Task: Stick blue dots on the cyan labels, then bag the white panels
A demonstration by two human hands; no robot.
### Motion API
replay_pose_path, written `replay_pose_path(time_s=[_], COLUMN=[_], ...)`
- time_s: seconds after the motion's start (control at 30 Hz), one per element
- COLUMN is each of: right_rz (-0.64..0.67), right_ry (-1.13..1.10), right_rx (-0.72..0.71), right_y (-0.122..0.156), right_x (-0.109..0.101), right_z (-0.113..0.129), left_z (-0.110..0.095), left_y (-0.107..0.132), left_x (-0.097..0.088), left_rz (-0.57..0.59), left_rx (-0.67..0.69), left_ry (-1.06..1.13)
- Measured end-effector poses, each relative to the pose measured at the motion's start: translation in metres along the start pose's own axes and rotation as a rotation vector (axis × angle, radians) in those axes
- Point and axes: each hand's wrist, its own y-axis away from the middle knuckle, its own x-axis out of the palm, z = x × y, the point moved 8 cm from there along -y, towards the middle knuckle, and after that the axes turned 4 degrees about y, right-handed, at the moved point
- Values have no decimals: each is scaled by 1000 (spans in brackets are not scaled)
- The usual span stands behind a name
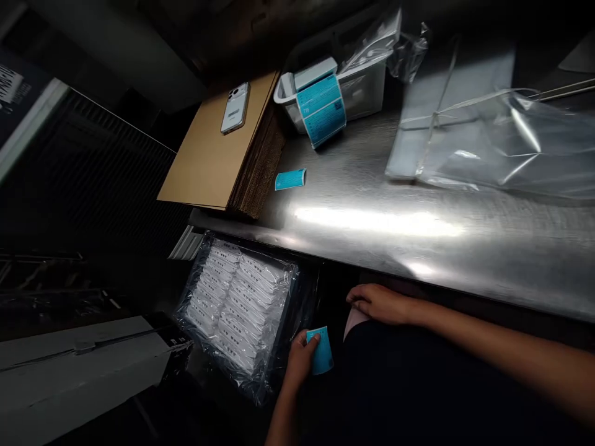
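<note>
The left hand (pixel 301 359), at lower centre of the frame, is closed on a short cyan label strip (pixel 323 353), gripping its lower left portion while the free end projects to the right. The strip appears to be thin paper stock. Judge it to be very light, flexible and prone to curling. Take hold at the edge and apply low pressure to avoid creasing. Whether it has an adhesive face cannot be determined from this view.

The right hand (pixel 379 303) lies loosely curled just below the edge of the stainless steel table (pixel 372 260). A pale paper slip (pixel 354 322) sits just beside it; whether the hand has hold of the slip cannot be determined.

Left of the hands is a film-wrapped block of white packets (pixel 235 310). On the table are a second cyan strip (pixel 290 179), a band of cyan labels (pixel 320 110) over a clear plastic bin (pixel 362 93), a smartphone (pixel 235 108) on a cardboard stack (pixel 214 155), and a clear plastic bag (pixel 506 148).
</note>
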Motion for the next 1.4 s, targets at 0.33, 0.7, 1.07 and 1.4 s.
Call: replay_pose_path(time_s=[0.33,0.7,1.07,1.4], right_rz=[-34,-787,-1474,-999], right_ry=[-358,-182,-425,-703], right_rx=[-124,3,781,1371], right_y=[63,207,523,528], right_x=[-26,-98,-24,171], right_z=[36,15,-134,-275], left_z=[-150,-226,-200,-178], left_y=[45,88,146,149], left_x=[95,240,411,457], left_rz=[199,612,1341,1453], left_rx=[287,709,602,610], left_ry=[135,-327,-809,-1069])
